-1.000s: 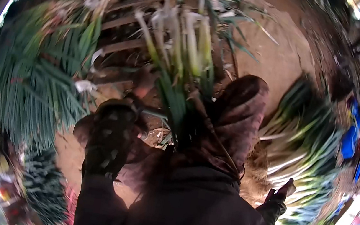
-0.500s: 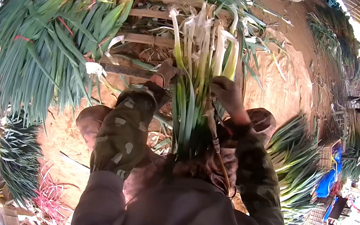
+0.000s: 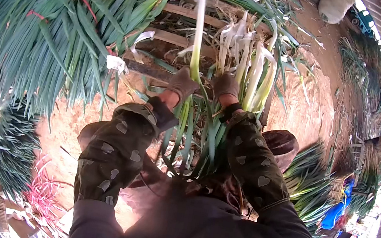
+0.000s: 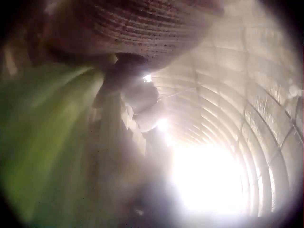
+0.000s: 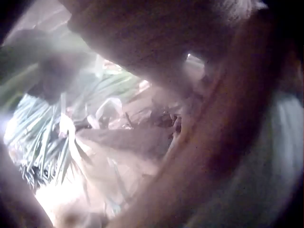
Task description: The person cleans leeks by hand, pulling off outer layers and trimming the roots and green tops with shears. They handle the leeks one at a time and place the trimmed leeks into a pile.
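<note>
In the head view my gloved left hand (image 3: 183, 85) grips one long green onion (image 3: 199, 30), its white root end pointing up and away. The same green onion (image 4: 45, 142) shows large and blurred beneath the glove (image 4: 142, 28) in the left wrist view. Close on its right, my gloved right hand (image 3: 226, 86) has its fingers curled on stalks at the left side of a bunch of green onions (image 3: 255, 74). That bunch lies with white ends away from me, leaves running down toward my lap. Glove and fingers hide what lies inside the right hand's grip.
A big heap of tied green onions (image 3: 60, 37) lies at left, beside wooden slats (image 3: 172, 37). More green onion piles lie at the lower left (image 3: 13, 147) and right (image 3: 310, 184). Pink strings (image 3: 46, 191) lie on the ground, and a white sack (image 3: 335, 7) stands far back.
The right hand, first out at the right, came to the bunch and then moved left. The left hand has lifted one green onion out to the left of the bunch.
</note>
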Tool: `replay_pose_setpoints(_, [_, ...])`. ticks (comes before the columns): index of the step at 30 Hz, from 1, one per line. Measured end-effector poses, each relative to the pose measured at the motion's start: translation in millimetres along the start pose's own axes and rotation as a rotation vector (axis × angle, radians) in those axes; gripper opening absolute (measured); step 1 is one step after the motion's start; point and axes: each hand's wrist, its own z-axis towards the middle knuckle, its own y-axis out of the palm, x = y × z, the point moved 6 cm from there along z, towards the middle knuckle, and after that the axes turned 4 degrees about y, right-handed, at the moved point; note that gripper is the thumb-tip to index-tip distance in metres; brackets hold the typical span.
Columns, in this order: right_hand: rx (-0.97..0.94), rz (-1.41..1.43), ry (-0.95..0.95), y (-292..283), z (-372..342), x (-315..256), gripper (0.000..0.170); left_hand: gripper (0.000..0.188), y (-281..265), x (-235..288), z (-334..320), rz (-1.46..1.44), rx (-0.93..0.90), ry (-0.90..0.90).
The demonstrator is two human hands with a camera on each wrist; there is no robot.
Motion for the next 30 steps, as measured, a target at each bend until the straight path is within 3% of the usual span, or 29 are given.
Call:
replay_pose_setpoints(4, [0.044,0.377,-0.044,-33,-5,2,0.044,0.045,6,8,-7,-0.101,-0.011,-0.004])
replay_pose_setpoints(5, [0.155,0.404,-0.041,-54,-15,-6,0.044,0.045,9,3,-5,-0.110,-0.021,-0.043])
replay_pose_setpoints(8, [0.209,0.397,0.031,-74,-28,-14,0.048,0.041,-5,23,-15,-0.062,0.065,-0.037])
replay_pose_setpoints(9, [0.195,0.372,-0.105,-68,-29,-19,0.045,0.040,-10,32,-21,-0.033,0.112,-0.014])
replay_pose_setpoints(12, [-0.021,0.848,-0.056,-59,-40,-12,0.036,0.025,5,18,-17,-0.330,0.208,0.133])
replay_pose_setpoints(13, [-0.032,1.100,-0.150,-69,-57,-23,0.030,0.022,26,-6,-2,-0.504,0.157,0.155])
replay_pose_setpoints(16, [0.037,0.729,-0.045,-38,-55,-13,0.028,0.020,21,24,-23,-0.717,-0.097,0.060])
replay_pose_setpoints(20, [-0.069,1.136,-0.154,-52,-94,-42,0.026,0.034,1,29,-40,-0.092,0.249,0.223])
replay_pose_setpoints(23, [-0.209,1.210,-0.088,-50,-95,-47,0.023,0.045,-6,39,-48,0.068,0.242,0.265])
replay_pose_setpoints(26, [-0.266,1.218,-0.080,-48,-86,-48,0.024,0.040,-8,38,-53,0.007,0.250,0.290])
replay_pose_setpoints(28, [-0.277,1.375,-0.037,-40,-73,-32,0.025,0.037,-10,29,-53,-0.246,0.155,0.062])
replay_pose_setpoints(30, [-0.248,1.618,0.173,-58,-68,-14,0.031,0.034,-14,11,-44,-0.414,0.145,-0.057])
